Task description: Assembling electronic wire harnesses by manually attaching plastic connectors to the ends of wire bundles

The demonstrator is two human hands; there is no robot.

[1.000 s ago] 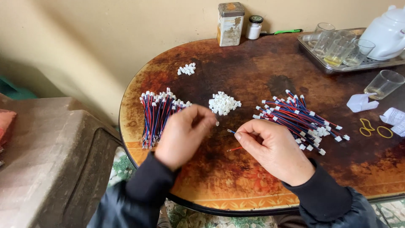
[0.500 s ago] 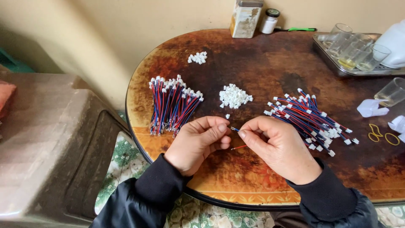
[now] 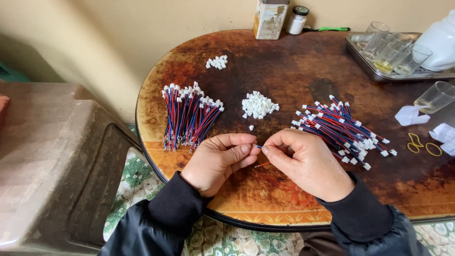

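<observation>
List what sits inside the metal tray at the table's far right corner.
The metal tray holds several clear drinking glasses, a few with a little yellowish liquid at the bottom, and a white teapot-like vessel cut off by the frame edge. The tray floor beneath them and its right end are hidden.

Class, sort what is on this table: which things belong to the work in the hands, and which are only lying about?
In use:
left hand and right hand, pinching a red and blue wire
wire bundles
loose wire pile
white connector heap

Lying about:
tin
small jar
tray of glasses
rubber bands
</observation>
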